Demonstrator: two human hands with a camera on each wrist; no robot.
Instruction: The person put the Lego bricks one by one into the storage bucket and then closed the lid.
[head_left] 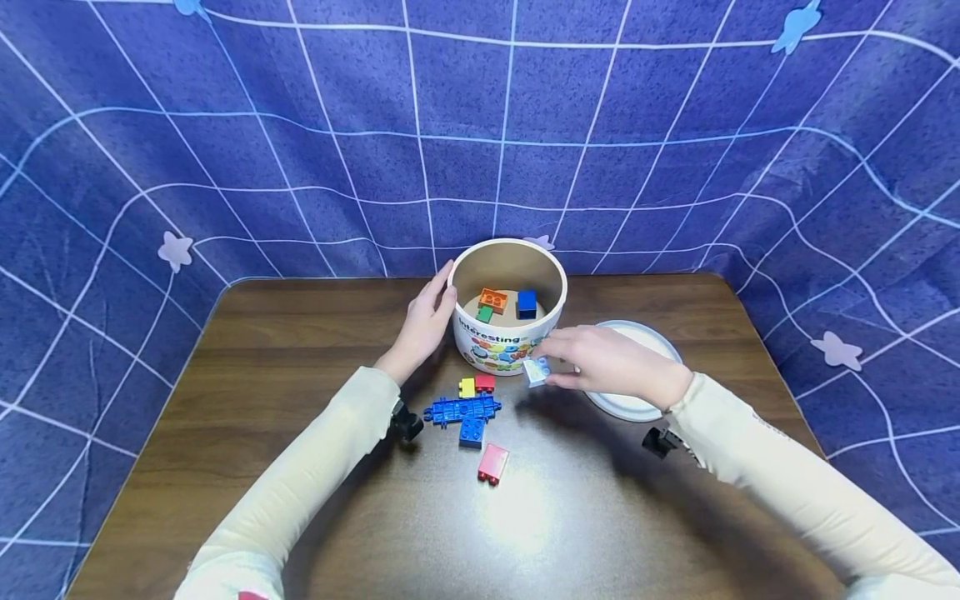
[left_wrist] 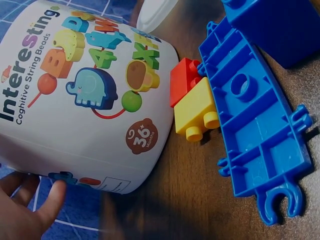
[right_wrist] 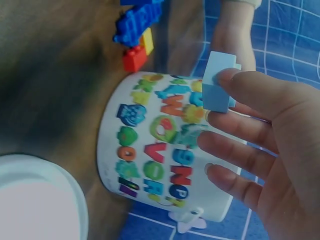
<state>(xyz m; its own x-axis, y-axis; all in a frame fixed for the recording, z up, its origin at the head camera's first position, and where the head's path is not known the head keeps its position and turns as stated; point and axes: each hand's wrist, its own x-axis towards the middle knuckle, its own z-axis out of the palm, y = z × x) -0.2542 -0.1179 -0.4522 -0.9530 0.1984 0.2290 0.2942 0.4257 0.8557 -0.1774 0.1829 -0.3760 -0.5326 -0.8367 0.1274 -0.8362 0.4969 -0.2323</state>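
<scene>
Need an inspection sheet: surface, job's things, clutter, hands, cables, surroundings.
Surface: brown wood-grain table, glare toward the front.
Job's things: light blue brick, held; white tub containing orange brick, green brick, dark blue brick; outside it, yellow brick, red brick, blue connector piece, blue brick, pinkish-red brick.
Clutter: white disc, right of the tub.
Hands: left hand against the tub's side; right hand pinching the light blue brick.
Cables: nothing seen.
Surroundings: blue gridded cloth with star shapes, behind and at both sides.
</scene>
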